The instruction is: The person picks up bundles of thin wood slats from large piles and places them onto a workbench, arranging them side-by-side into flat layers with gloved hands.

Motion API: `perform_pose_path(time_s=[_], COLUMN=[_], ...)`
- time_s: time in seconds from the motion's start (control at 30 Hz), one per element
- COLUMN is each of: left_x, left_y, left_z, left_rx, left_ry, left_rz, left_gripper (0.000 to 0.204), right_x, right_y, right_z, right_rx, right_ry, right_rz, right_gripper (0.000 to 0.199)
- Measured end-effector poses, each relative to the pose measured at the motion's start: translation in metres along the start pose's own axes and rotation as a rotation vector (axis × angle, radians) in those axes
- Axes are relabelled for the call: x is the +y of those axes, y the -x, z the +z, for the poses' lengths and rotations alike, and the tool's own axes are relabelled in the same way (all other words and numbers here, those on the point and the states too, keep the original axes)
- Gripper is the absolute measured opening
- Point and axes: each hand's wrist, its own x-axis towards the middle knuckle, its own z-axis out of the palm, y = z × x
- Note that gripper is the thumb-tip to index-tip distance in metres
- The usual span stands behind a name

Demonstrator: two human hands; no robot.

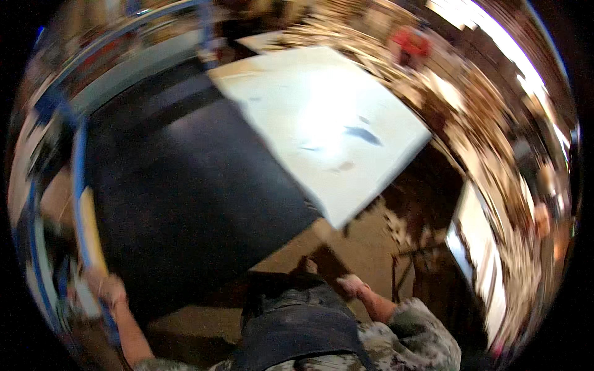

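A large black flat surface (185,167) spreads in front of me, to the left of the middle. Against its right edge lies a pale, glossy sheet (291,93) with dark marks and a bright glare. My left hand (108,287) is at the lower left, beside the blue metal frame (79,167) and just below a yellow strip (93,229) on it; motion smears the fingers. Low and right of the middle, in front of my body, is my right hand (352,284), near no object that I can make out. Its fingers are blurred too.
Layered stacks of thin wood-like sheets (489,111) curve along the far and right side. A person in red (410,46) is among them at the back. Another pale sheet (479,247) is at the right, by dark thin legs (396,272). Brown floor (371,241) shows below.
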Motion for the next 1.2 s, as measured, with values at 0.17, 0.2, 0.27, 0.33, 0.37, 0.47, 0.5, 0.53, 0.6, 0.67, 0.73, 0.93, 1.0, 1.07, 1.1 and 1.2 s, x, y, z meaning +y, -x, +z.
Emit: perform_pose_path(time_s=[0.17,0.2,0.27,0.33,0.37,0.47,0.5,0.53,0.6,0.67,0.73,0.93,1.0,1.07,1.1,1.2], left_x=[-0.009,0.018,0.022,0.023,0.040,0.142,0.167,0.218,0.261,0.297,0.343,0.473,0.489,0.506,0.510,0.499], left_y=[-0.002,-0.028,-0.043,-0.065,-0.072,0.024,0.071,0.130,0.214,0.289,0.367,0.534,0.555,0.563,0.566,0.556], left_z=[-0.056,-0.063,-0.057,-0.037,-0.017,-0.073,-0.103,-0.144,-0.169,-0.175,-0.185,-0.076,-0.019,0.059,0.076,0.113], left_rx=[0.082,0.015,-0.124,-0.020,0.144,-0.148,-0.331,-0.492,-0.903,-1.190,-1.392,-1.226,-1.212,-1.150,-0.798,-0.562], left_ry=[0.032,0.020,-0.013,0.109,0.253,1.348,1.513,1.543,1.750,1.615,1.302,0.490,0.468,0.503,-0.027,-0.579], left_rz=[-0.276,-0.196,-0.120,-0.023,0.061,0.423,0.514,0.546,0.690,0.890,1.115,1.490,1.388,1.293,1.672,1.901], left_gripper=[0.050,0.057,0.075,0.069,0.055,0.057,0.053,0.049,0.039,0.040,0.048,0.054,0.049,0.041,0.030,0.031], right_x=[-0.088,-0.095,-0.086,-0.066,-0.052,-0.021,-0.016,-0.009,0.010,0.031,0.048,0.080,0.090,0.087,0.090,0.087], right_y=[0.031,0.039,0.054,0.058,0.054,0.062,0.069,0.085,0.092,0.109,0.143,0.233,0.255,0.263,0.267,0.270], right_z=[-0.074,-0.063,-0.042,-0.003,0.030,0.098,0.102,0.135,0.167,0.159,0.154,0.183,0.185,0.220,0.229,0.266], right_rx=[-0.066,-0.080,-0.122,-0.122,-0.109,-0.084,-0.070,-0.037,0.021,0.032,0.153,0.270,0.169,0.192,0.198,0.265], right_ry=[-0.883,-0.958,-1.051,-0.978,-0.842,-0.422,-0.342,-0.425,-0.340,-0.542,-1.004,-1.009,-0.613,-0.644,-0.643,-0.947], right_rz=[0.591,0.665,0.747,0.660,0.557,0.359,0.328,0.406,0.379,0.433,0.627,0.748,0.646,0.784,0.849,0.874], right_gripper=[0.032,0.031,0.028,0.028,0.030,0.039,0.041,0.038,0.034,0.027,0.023,0.022,0.022,0.022,0.023,0.019])
